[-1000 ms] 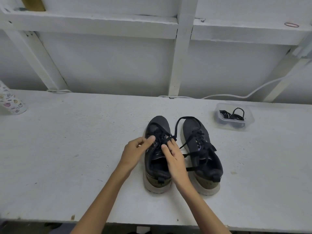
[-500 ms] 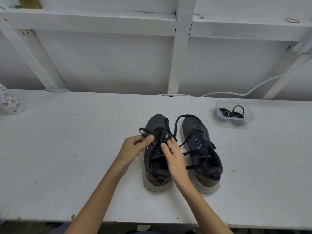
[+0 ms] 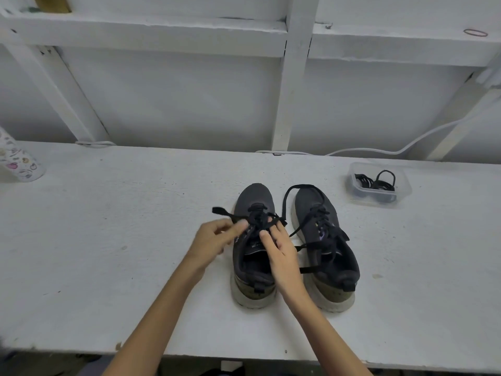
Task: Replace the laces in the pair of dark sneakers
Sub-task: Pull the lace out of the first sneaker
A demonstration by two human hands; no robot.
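Two dark sneakers stand side by side, toes pointing away, on the white table. On the left sneaker my left hand pinches one end of the black lace, which sticks out to the left. My right hand has its fingers in the crossed lacing over the tongue, gripping the lace there. The right sneaker is untouched; its loosened black lace loops out past the toe and trails across the opening.
A clear plastic tub holding coiled black laces sits at the back right. A patterned bottle stands at the far left edge. A white cable runs along the rear wall. The table's near edge is below my forearms.
My left hand has drawn the lace end out to the left, so a longer free length now shows. My right hand has stayed on the lacing.
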